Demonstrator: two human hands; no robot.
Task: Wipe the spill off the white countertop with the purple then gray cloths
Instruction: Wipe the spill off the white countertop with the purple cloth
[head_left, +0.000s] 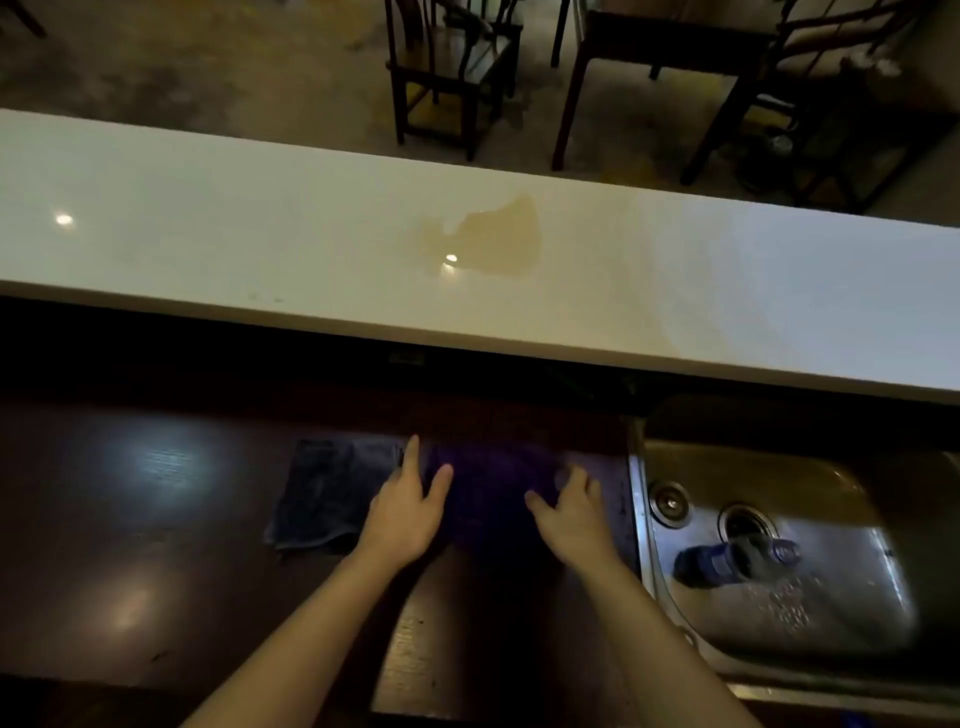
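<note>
Both hands rest spread on the purple cloth, left hand at its left edge, right hand at its right; neither grips yet. This looks like the pickup step: gather it, then reach to the spill, mid-width on the white table. The gray cloth lies touching its left side. Dim light hides the cloths' folds.

**Room and Background**

Lighting: dim. Floor: mottled, worn, beyond the raised ledge. Furniture: dark wooden chair and dark table stand on it. Lower tabletop: dark wood, glossy reflections. Steel sink: inset at right.
</note>
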